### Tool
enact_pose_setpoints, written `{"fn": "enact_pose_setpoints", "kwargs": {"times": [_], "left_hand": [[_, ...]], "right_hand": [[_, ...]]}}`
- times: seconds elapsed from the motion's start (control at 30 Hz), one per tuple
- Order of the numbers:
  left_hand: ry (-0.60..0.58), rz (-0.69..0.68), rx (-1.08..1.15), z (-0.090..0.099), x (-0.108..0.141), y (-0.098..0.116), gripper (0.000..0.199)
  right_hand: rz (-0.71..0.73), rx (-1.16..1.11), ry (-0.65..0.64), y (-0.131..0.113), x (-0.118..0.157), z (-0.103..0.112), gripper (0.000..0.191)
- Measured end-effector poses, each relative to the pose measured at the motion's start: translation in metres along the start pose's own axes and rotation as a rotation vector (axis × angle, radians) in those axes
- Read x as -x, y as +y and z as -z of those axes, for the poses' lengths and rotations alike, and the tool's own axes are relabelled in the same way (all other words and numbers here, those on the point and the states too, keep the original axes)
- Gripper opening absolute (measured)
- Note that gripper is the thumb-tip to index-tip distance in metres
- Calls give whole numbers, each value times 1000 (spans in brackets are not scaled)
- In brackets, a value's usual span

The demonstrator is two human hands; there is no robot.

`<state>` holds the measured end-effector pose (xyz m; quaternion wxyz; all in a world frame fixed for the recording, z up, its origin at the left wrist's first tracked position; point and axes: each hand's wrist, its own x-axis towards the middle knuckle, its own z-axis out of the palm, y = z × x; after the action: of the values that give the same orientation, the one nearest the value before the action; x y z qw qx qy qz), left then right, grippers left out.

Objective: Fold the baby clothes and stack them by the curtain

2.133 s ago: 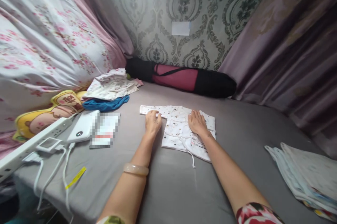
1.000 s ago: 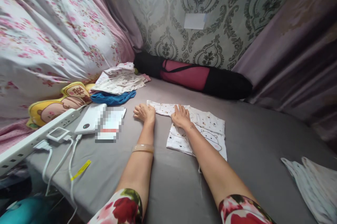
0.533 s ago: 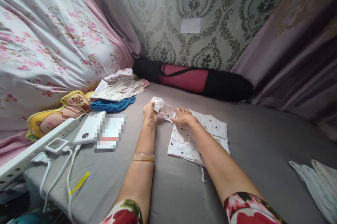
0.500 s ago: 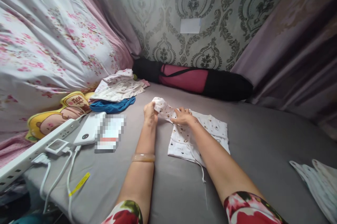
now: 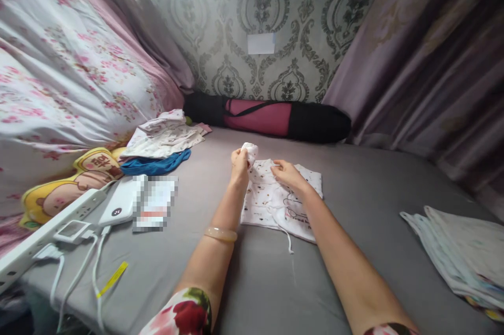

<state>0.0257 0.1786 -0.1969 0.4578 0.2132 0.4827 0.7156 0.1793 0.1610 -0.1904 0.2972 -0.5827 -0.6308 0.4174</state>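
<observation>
A small white patterned garment (image 5: pixel 260 201) with white tie strings lies folded on the grey sheet. My left hand (image 5: pixel 240 164) is closed on its sleeve, a bunched white end raised above the garment's left upper corner. Over the garment's upper edge is my right hand (image 5: pixel 286 173), its fingers bent and close together at the cloth; whether they pinch any fabric is too small to tell. My right forearm covers part of the garment's right side.
Clothes (image 5: pixel 163 135) and a blue cloth (image 5: pixel 157 163) lie left, near a yellow cushion (image 5: pixel 59 193), power strip (image 5: pixel 47 227) and white power bank (image 5: pixel 122 203). A black and pink bag (image 5: pixel 258 117) lies along the wall. Folded cloths (image 5: pixel 460 256) are at right.
My left hand has moved the sleeve end inward, toward the garment. My right hand has come off the sleeve to the garment's upper edge. The view has shifted right.
</observation>
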Motion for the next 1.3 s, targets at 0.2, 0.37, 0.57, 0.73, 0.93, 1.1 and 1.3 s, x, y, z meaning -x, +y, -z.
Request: {"fn": "enact_pose_setpoints", "kwargs": {"times": [0.2, 0.37, 0.57, 0.73, 0.93, 1.1, 1.3], "left_hand": [[-94, -19, -222, -14, 29, -14, 22], [-175, -38, -414, -15, 40, -27, 30], [-664, -40, -534, -12, 44, -27, 61], [-548, -103, -491, 1, 24, -11, 62], [-493, -353, -785, 22, 2, -19, 38], [-638, -448, -1253, 25, 12, -33, 53], [-711, -491, -1429, 30, 20, -39, 55]], "right_hand": [[-255, -589, 26, 18, 33, 33, 12], [-301, -662, 48, 20, 38, 38, 5], [-298, -681, 55, 26, 34, 40, 5], [-328, -617, 145, 33, 28, 40, 13], [-250, -431, 210, 40, 26, 35, 45], [-50, -44, 214, 47, 24, 33, 48], [-46, 355, 290, 49, 23, 32, 51]]}}
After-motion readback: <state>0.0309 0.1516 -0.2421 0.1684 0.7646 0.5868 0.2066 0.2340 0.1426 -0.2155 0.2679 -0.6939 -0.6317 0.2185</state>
